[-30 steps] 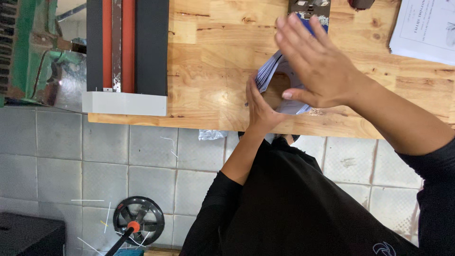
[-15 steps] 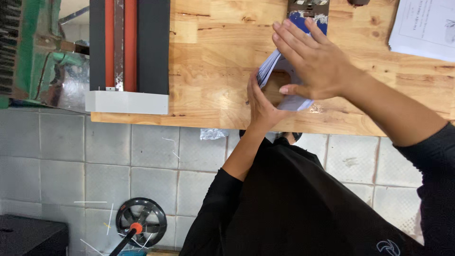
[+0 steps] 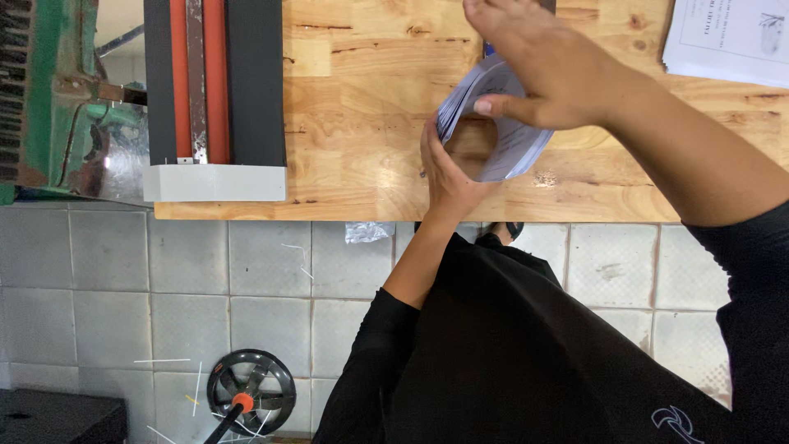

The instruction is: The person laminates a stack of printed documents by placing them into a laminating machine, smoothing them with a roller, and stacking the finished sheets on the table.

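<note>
Head view looks straight down on you: nearest is your black shirt [image 3: 526, 345], over a grey tiled floor [image 3: 107, 279] where a black wheel [image 3: 251, 390] with an orange hub lies among thin white strips. Your left forearm rises bare from the sleeve to the table [image 3: 362, 107] edge, wrist bent slightly, and your left hand [image 3: 448, 168] cups the near side of a bent stack of sheets [image 3: 509, 136], fingers curled up against it and thumb on its left edge. The stack is bowed into a loop just above the wooden top, near the front edge. Your right arm comes in from the lower right, sleeve ending at the forearm, and your right hand [image 3: 546, 70] arches over the stack from above, thumb pressed on the upper sheets, fingers spread forward past them; both hands grasp it. Farther left sits a black machine [image 3: 218, 82] with red rollers and a white end cap, green gear [image 3: 57, 90] beyond. A printed paper [image 3: 727, 37] lies at the far right.
</note>
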